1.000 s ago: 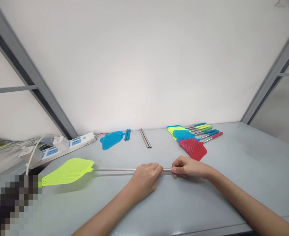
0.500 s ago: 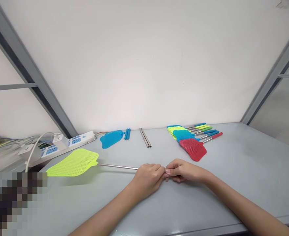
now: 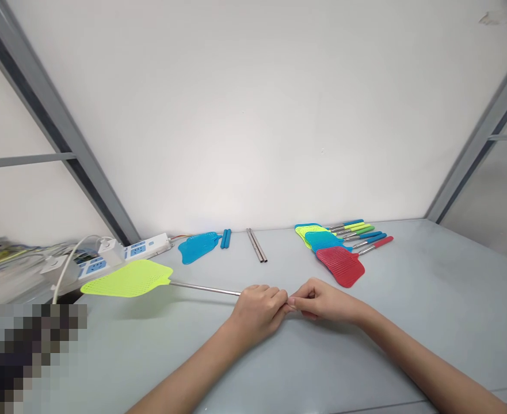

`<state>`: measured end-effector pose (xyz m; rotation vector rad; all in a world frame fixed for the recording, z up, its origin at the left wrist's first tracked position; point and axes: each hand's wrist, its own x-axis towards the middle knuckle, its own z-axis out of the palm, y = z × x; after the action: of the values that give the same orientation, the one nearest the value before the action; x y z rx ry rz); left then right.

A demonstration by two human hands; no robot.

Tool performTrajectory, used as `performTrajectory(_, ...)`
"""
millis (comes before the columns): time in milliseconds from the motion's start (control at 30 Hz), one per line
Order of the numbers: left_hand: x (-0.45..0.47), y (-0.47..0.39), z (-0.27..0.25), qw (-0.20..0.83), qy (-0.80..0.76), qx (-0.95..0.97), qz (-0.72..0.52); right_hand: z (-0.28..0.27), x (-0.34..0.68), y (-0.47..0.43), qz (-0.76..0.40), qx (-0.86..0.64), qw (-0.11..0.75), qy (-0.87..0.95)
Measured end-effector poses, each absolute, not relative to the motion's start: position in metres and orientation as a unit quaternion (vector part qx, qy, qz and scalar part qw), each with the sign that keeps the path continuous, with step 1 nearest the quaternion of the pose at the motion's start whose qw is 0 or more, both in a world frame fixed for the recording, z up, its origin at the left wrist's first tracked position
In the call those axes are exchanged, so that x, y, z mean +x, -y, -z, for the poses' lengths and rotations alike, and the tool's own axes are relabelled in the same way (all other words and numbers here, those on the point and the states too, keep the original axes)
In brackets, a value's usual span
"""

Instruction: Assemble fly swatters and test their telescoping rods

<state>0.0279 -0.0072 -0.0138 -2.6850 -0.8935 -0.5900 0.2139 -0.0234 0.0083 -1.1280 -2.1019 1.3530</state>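
A fly swatter with a yellow-green perforated head (image 3: 129,278) is held level above the table, its head out to the left. Around its thin metal rod (image 3: 205,288) my left hand (image 3: 259,310) is wrapped closed. My right hand (image 3: 322,300) is pinched at the rod's right end, fingertips against the left hand; the end itself is mostly covered by fingers. No handle grip shows on this swatter.
Finished-looking swatters, blue, yellow and a red one (image 3: 342,265), lie fanned at back right. Two metal rods (image 3: 257,246), two blue grips (image 3: 225,238) and a blue swatter head (image 3: 198,247) lie along the back. A power strip (image 3: 149,246) with plugs is at left.
The yellow-green head has tipped a little and its left end sits higher. Both hands stay together at the rod's end, with the right fingers slightly shifted. The whole view has moved slightly.
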Motion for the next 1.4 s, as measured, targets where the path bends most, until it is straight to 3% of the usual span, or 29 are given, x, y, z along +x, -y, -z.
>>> performTrajectory(1400, 0.0315, 0.0019, 0.0118, 0.117, 0.464, -0.864, 0.153, -0.0075, 0.2161, 0.0195, -0.49, -0.414, 0.19, 0.743)
